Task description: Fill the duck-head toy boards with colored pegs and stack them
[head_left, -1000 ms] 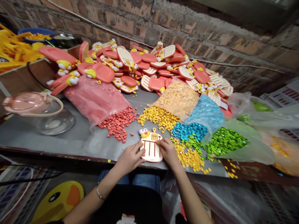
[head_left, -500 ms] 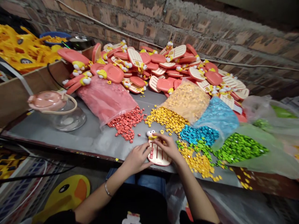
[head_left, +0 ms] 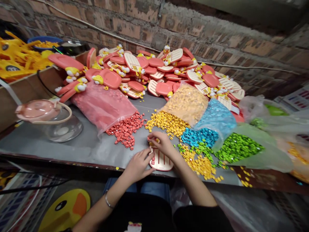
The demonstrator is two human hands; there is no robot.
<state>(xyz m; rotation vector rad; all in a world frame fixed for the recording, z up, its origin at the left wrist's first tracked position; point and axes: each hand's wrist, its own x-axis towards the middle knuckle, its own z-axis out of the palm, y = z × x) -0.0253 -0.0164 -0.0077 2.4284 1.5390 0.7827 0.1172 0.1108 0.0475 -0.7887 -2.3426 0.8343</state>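
Observation:
A cream board (head_left: 162, 161) with red slots and a red rim lies at the table's front edge, with small red pieces (head_left: 153, 160) at its left side. My left hand (head_left: 138, 164) is at the board's left edge, thumb near the lower rim and fingers by the upper left slot. Over the top of the board is my right hand (head_left: 160, 141), its fingers pinched together and hiding the board's yellow head. Whatever the right fingertips hold is too small to make out. Loose red pieces (head_left: 126, 129) and yellow pieces (head_left: 166, 122) lie beyond the hands.
Behind stands a heap of red and cream boards (head_left: 137, 85). Blue pieces (head_left: 200, 137), green pieces (head_left: 238, 148) and orange-yellow pieces (head_left: 200, 166) spread to the right beside open bags. A clear jug (head_left: 62, 127) stands left. A brick wall (head_left: 217, 38) rises behind.
My right hand has moved up and left over the board's head, covering the eyes that showed before. My left hand stays at the board's left edge. The camera view has shifted slightly.

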